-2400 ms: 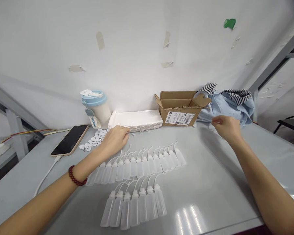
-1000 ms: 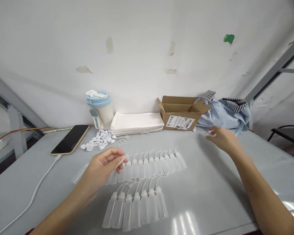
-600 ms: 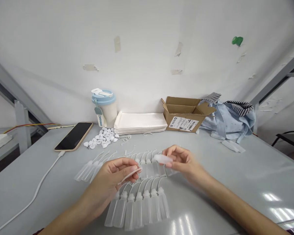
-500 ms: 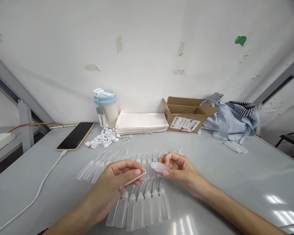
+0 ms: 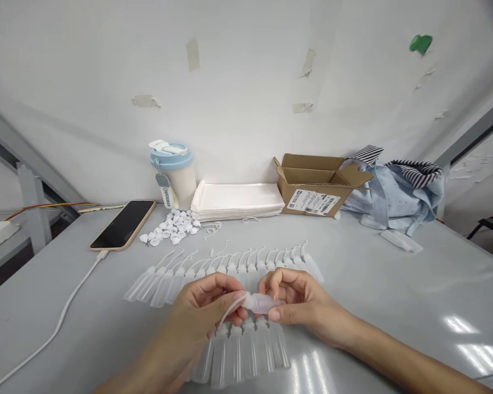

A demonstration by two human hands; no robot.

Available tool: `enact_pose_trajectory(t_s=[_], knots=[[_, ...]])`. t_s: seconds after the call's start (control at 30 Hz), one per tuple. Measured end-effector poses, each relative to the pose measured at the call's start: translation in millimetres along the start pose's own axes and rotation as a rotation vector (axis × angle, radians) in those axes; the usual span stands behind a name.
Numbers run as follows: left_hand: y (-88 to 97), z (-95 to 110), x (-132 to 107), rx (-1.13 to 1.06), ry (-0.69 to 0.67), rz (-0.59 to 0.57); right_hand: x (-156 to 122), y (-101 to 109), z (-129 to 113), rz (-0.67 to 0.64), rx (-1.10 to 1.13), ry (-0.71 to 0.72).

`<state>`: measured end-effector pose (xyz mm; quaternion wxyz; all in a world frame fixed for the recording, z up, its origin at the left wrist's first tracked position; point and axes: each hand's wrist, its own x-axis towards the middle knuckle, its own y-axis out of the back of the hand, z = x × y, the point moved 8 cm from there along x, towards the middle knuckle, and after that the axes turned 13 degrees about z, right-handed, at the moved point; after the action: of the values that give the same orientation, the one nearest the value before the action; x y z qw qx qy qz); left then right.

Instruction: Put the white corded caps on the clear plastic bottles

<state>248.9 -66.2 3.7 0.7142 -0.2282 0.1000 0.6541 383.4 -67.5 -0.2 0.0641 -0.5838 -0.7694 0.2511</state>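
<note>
Left to right. A white charging cable [image 5: 66, 317] runs across the grey table [image 5: 394, 295] to a smartphone [image 5: 123, 232] lying screen-up. Beyond it stand a blue-lidded tumbler [image 5: 173, 172], a scatter of small white caps [image 5: 170, 232] and a stack of white trays [image 5: 237, 200] against the wall.

At centre, the far row of squeeze bottles [image 5: 213, 271] lies side by side, each already fitted with a thin curved nozzle tip; the near row of squeeze bottles [image 5: 240, 350], likewise tipped, lies partly hidden under the hands. Judged from this layout, most bottles are finished.

The left hand [image 5: 205, 312] has thumb and forefinger pinched closed on a curved nozzle tip [image 5: 229, 309], its cap end pressed to the mouth of a small translucent bottle [image 5: 263, 302]. The right hand [image 5: 298, 301] has its fingers curled closed around that bottle, holding it level just above the near row. Whether the tip is fully seated cannot be told; this piece seems mid-assembly.

To the right, an open cardboard box [image 5: 318, 183] with a shipping label sits beside a bundled blue garment [image 5: 398, 194], and two untipped bottles [image 5: 400, 241] lie apart near it, apparently not yet fitted
</note>
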Motion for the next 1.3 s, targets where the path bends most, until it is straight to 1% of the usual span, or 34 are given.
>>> enact_pose_trajectory(t_s=[0.1,0.2,0.3,0.4,0.53,0.6,0.67,0.73,0.9,1.0,1.07,1.17,1.23,1.3], knots=[[1.6,0,1,0.039,-0.058,0.012,0,0,-1,-0.004,0.018,0.002],[2.6,6,1,0.094,-0.208,0.008,-1,0,-2,0.001,0.042,0.010],[-0.3,13,-2,0.128,-0.367,-0.045,-1,2,-2,0.025,0.053,0.004],[-2.2,16,-8,0.203,-0.449,-0.066,-1,3,-1,0.041,0.069,-0.008],[-0.4,24,-16,0.372,-0.545,0.055,-2,3,-1,0.035,0.078,-0.015],[-1.6,27,-20,0.417,-0.572,0.095,-3,4,-1,0.039,0.070,-0.013],[-3.5,27,-20,0.416,-0.548,0.090,-3,4,0,0.037,0.075,-0.014],[-5.4,23,-17,0.388,-0.485,0.048,-3,3,0,0.027,0.084,-0.017],[-7.2,9,-7,0.235,-0.285,-0.079,-3,1,2,0.011,0.060,-0.034],[-7.1,0,-3,0.120,-0.139,-0.101,-5,-4,3,-0.029,0.009,-0.040],[-7.9,-2,-2,0.050,-0.071,-0.103,-7,-8,3,-0.053,-0.027,-0.036],[-8.4,-4,-3,0.004,-0.032,-0.094,-9,-12,3,-0.072,-0.063,-0.032],[-8.0,-3,-4,0.023,-0.053,-0.091,-10,-14,4,-0.080,-0.081,-0.028],[-8.1,-2,-5,0.067,-0.105,-0.100,-10,-14,5,-0.087,-0.094,-0.030]])
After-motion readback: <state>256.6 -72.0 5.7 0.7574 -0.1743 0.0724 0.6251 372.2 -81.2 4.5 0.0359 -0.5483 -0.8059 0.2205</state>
